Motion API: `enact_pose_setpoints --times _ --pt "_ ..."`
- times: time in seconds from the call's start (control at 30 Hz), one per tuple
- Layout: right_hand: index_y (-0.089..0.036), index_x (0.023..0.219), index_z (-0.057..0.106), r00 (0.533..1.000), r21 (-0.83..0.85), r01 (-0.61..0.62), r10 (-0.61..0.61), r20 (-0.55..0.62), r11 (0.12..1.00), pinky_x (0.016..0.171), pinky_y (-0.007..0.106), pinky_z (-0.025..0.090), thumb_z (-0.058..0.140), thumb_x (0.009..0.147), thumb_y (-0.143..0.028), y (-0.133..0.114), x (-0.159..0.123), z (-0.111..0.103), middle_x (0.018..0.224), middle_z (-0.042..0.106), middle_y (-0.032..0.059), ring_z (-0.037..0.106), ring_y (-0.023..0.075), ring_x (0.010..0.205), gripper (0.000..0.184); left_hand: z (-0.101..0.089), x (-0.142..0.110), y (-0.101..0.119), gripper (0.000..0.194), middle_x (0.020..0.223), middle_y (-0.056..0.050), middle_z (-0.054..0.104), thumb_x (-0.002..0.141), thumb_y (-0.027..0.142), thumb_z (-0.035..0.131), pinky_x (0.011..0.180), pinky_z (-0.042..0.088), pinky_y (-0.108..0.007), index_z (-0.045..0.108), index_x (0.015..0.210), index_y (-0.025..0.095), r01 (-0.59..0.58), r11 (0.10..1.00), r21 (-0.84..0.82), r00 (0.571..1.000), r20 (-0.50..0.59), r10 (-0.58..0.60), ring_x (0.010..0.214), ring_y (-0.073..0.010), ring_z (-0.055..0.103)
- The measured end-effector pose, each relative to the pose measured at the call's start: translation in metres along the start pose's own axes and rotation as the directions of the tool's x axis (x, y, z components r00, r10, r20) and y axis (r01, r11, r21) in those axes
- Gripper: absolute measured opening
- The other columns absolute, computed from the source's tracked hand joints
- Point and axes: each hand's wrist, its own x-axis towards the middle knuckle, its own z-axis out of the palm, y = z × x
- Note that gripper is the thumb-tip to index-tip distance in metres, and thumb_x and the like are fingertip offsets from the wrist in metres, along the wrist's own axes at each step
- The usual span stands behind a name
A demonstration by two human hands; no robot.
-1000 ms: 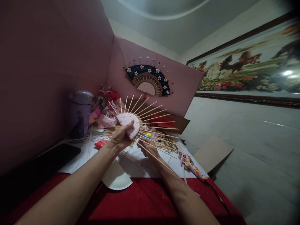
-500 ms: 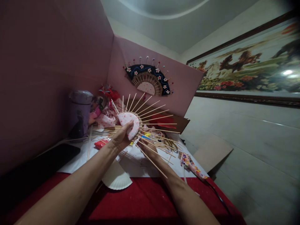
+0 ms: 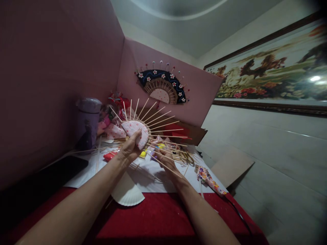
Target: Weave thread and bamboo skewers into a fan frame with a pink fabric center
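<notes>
The person's left hand (image 3: pixel 130 149) is gripping a half-round panel (image 3: pixel 131 128), white with pink-red spots; the thumb is pressing on its face, and the fingers are curling out of sight behind it. The panel is tilting up from this grip, off the table, and a row of thin sticks (image 3: pixel 166 130) is fanning out from its curved, banded edge, up and to the right of the thumb. The right hand (image 3: pixel 165 160) is hovering just right of and below the left grip, its fingers bending among the lowest sticks; whether they are pinching one or only touching, one cannot tell.

Just below the left grip, a yellow piece (image 3: pixel 143 154) is showing between the hands, and a red packet (image 3: pixel 109 156) is lying to the left of the wrist. Nearer the wearer than the grip, a white fluted plate (image 3: pixel 129 194) is resting partly behind the left forearm, overlapping a red cloth (image 3: pixel 153 217). Well left of the grip, a purple tumbler (image 3: pixel 88 122) is standing upright. Right of the right hand, a flower-patterned tool (image 3: pixel 211 182) is trailing a dark cord. Beyond and above both hands, a navy flowered fan (image 3: pixel 163 75) is hanging on a pink board (image 3: pixel 199 85).
</notes>
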Motion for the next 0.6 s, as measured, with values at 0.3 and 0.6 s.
enact_pose_setpoints --times 0.3,0.6 --pt "-0.019 0.060 0.052 0.982 0.251 0.057 -0.009 -0.190 0.966 0.041 0.022 0.022 0.066 0.068 -0.043 0.0064 0.0098 -0.0036 0.050 0.036 -0.0064 0.025 0.0067 0.044 0.029 -0.0040 0.0072 0.0078 0.009 0.062 -0.002 0.067 0.079 0.015 0.060 0.055 0.055 -0.025 0.063 0.088 0.013 -0.032 0.997 -0.072 0.996 -0.086 0.026 0.051 -0.0140 0.063" --pt "-0.019 0.061 0.049 0.957 0.392 0.217 -0.115 -0.267 0.894 0.043 0.019 0.025 0.066 0.069 -0.034 0.0037 0.0070 -0.0060 0.054 0.038 -0.0060 0.030 0.0062 0.046 0.024 -0.0065 0.0105 0.0100 0.008 0.063 -0.004 0.067 0.083 0.018 0.056 0.057 0.055 -0.029 0.062 0.082 0.013 -0.043 0.999 -0.027 0.990 -0.134 0.039 0.053 -0.0157 0.063"
